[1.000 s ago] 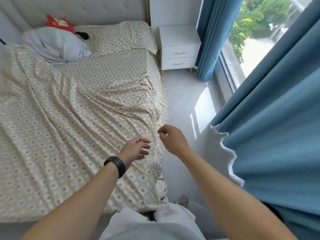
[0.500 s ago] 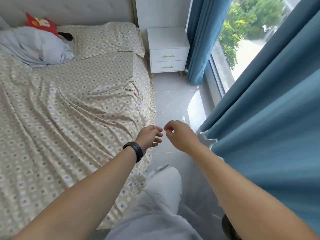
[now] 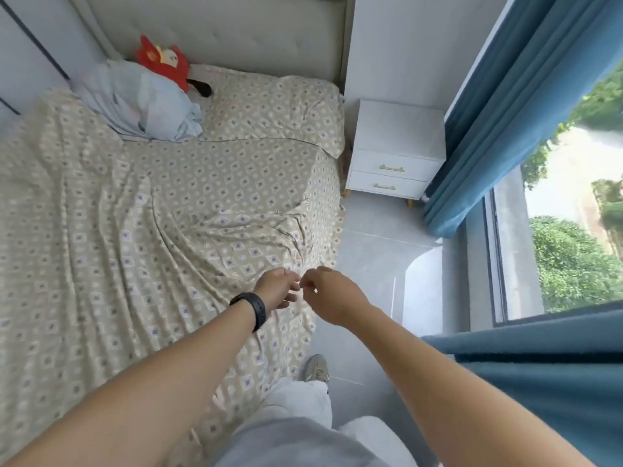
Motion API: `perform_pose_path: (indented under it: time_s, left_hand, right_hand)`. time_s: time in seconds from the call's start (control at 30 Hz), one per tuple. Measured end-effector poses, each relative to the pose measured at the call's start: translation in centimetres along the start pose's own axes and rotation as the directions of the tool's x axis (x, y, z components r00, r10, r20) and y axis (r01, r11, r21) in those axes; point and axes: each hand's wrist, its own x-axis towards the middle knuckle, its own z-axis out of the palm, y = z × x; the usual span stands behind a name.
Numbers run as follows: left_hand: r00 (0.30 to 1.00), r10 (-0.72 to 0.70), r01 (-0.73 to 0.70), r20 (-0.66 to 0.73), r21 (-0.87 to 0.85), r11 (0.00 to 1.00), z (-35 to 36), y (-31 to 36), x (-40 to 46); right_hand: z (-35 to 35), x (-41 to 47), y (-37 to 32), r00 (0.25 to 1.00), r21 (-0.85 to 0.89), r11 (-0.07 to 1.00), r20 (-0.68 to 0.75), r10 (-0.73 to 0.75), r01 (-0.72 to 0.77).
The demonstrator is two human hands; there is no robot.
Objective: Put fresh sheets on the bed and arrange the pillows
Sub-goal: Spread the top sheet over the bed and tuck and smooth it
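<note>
The person stood by the right edge of the bed (image 3: 323, 106) with both arms stretched out. The patterned sheet (image 3: 135, 251) covered the bed and was full of wrinkles, and its side hung over the right edge near the floor (image 3: 374, 264). The left hand (image 3: 277, 291), with a black band (image 3: 253, 309) on its wrist, was over that edge with its fingers curled. The right hand (image 3: 332, 296) was just beside it, also with curled fingers. The two hands nearly touched. I could not tell if either hand held the sheet. A pillow (image 3: 273, 109) in the same pattern lay at the far right corner of the bed, by the headboard (image 3: 236, 32). A light blue bundle of cloth (image 3: 145, 102) lay at the far left, with a red soft toy (image 3: 165, 62) on top of it. A white nightstand (image 3: 394, 153) stood next to the bed, and blue curtains (image 3: 488, 123) hung by the window (image 3: 573, 214).
</note>
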Motion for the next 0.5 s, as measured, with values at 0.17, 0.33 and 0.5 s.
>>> perform_pose_path:
  time_s: [0.17, 0.33, 0.5]
  left_hand:
    - [0.995, -0.059, 0.047, -0.085, -0.128, 0.991, -1.8, 7.0, 5.5]
    - [0.968, -0.185, 0.129, -0.168, -0.299, 0.945, -3.3, 10.6, 11.8]
    - [0.861, -0.418, 0.193, -0.289, -0.574, 0.796, -4.2, 13.2, 14.7]
  right_hand:
    - [-5.7, 10.6, 0.7, 0.995, -0.064, 0.995, 0.071, -0.073, 0.077]
    - [-9.2, 22.0, 2.4, 0.958, -0.192, 0.966, 0.260, -0.121, 0.174]
    - [-12.6, 31.2, 1.8, 0.874, -0.273, 0.894, 0.436, -0.213, 0.354]
